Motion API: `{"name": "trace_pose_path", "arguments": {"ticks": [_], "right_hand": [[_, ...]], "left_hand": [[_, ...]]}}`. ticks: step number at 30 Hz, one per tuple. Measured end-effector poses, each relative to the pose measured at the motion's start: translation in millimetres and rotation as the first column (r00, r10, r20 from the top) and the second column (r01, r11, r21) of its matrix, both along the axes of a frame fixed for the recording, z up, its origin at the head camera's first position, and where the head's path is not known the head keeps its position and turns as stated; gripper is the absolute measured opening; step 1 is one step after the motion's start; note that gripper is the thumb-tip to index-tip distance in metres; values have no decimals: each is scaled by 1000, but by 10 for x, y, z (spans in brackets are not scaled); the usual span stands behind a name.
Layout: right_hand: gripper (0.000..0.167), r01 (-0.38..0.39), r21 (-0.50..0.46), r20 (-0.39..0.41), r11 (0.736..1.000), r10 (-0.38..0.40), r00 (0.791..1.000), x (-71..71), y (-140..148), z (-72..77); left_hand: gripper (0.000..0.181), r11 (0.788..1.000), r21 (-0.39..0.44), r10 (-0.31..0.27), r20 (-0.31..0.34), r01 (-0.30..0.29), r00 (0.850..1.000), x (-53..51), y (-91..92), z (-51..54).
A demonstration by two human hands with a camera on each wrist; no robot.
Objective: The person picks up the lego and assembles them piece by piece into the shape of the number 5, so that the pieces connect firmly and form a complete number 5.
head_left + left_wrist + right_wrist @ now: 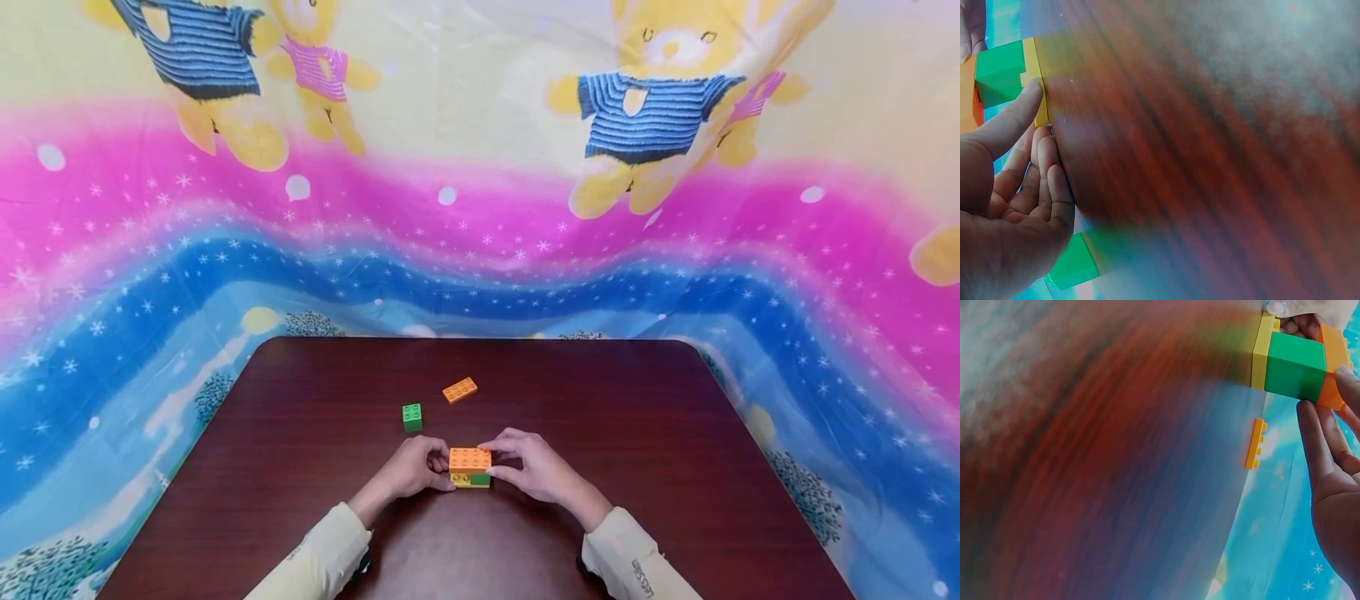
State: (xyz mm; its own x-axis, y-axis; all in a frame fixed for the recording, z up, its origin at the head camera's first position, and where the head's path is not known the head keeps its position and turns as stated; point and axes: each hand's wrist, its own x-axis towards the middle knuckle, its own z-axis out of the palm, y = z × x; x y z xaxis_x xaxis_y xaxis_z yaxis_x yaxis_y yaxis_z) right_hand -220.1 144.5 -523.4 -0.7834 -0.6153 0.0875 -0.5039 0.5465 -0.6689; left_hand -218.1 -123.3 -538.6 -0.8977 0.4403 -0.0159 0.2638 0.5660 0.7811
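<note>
A small stack stands on the table between both hands: a yellow plate (pixel 1040 94) at the bottom, a green block (pixel 1295 364) on it, and an orange studded brick (pixel 470 459) on top. My left hand (pixel 414 467) grips the stack low at its left end, the thumb against the yellow plate in the left wrist view. From the right, my right hand (pixel 534 467) pinches the orange brick between thumb and fingers. In the right wrist view, a fingertip also lies by the green block's lower corner.
Beyond the left hand stands a separate green block (pixel 412 417). A flat orange studded plate (pixel 460 390) lies farther back on the dark wooden table (pixel 600 400). A patterned cloth (pixel 480 217) with printed bears hangs behind and beside the table.
</note>
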Motion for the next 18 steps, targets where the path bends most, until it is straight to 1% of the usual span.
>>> {"name": "trace_pose_path", "arguments": {"ticks": [4,11,18], "right_hand": [[43,4,10,-6,1000,-4,1000,-1,1,-11],[43,9,5,8,1000,-9,1000,-3,1,-17],[41,4,-7,12,1000,-4,1000,-10,4,-27]], "left_hand": [[29,1000,1,1,4,-1,1000,11,4,7],[30,1000,-4,-9,-19,9,1000,5,12,6],[31,1000,-4,-10,-14,10,1000,0,4,0]]}}
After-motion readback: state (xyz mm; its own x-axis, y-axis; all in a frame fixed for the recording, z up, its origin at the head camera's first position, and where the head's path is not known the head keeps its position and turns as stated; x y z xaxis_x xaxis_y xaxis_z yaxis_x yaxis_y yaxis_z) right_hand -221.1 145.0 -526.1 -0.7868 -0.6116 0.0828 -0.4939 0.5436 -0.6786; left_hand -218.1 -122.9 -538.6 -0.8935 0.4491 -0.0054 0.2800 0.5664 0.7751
